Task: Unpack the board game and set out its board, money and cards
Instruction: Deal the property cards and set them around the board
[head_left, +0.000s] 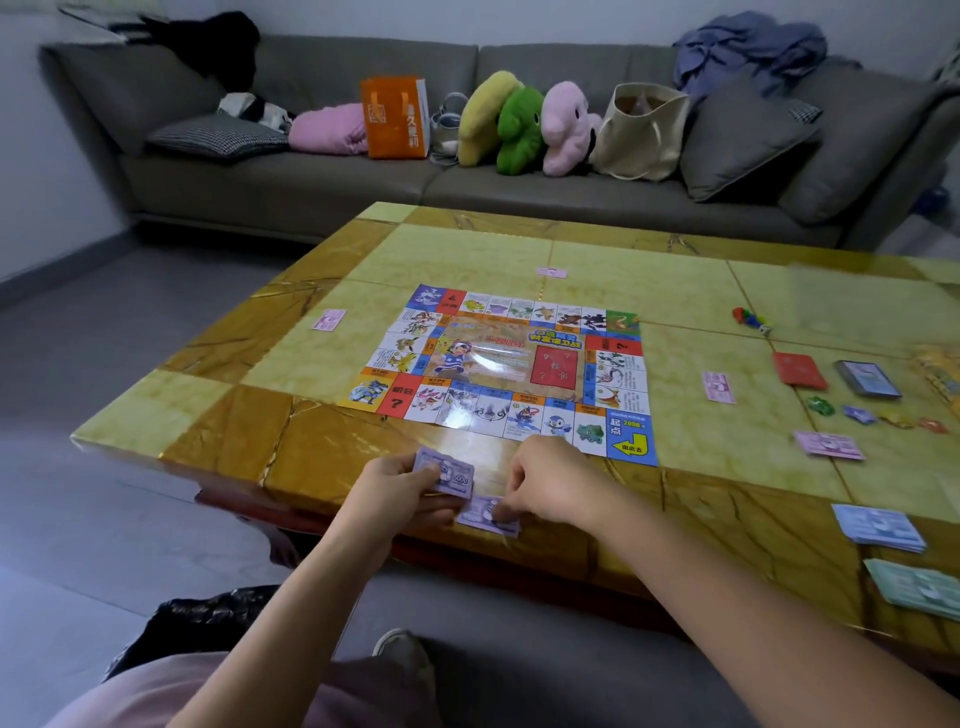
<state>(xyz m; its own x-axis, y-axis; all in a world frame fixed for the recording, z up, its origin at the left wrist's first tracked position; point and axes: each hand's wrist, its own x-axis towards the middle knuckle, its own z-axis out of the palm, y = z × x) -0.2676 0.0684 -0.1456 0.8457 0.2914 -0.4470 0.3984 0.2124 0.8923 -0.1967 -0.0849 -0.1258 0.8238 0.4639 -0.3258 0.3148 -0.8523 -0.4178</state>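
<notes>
On the bench (727, 509) at 6 o'clock, your right grip (550, 483) pinches one purple note (485, 515), long axis roughly 9-to-3. Left grip (395, 488), at its 9, clasps the note stack (448, 475); board (509, 364) lies at 12.

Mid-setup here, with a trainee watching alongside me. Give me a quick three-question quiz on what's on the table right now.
1. True or false: the board lies unfolded on the table.
2. The left hand holds: A) purple notes, B) red cards, C) dice.
3. What colour is the single note in the right hand grip at the table's near edge?
Key: 1 true; 2 A; 3 purple.
</notes>
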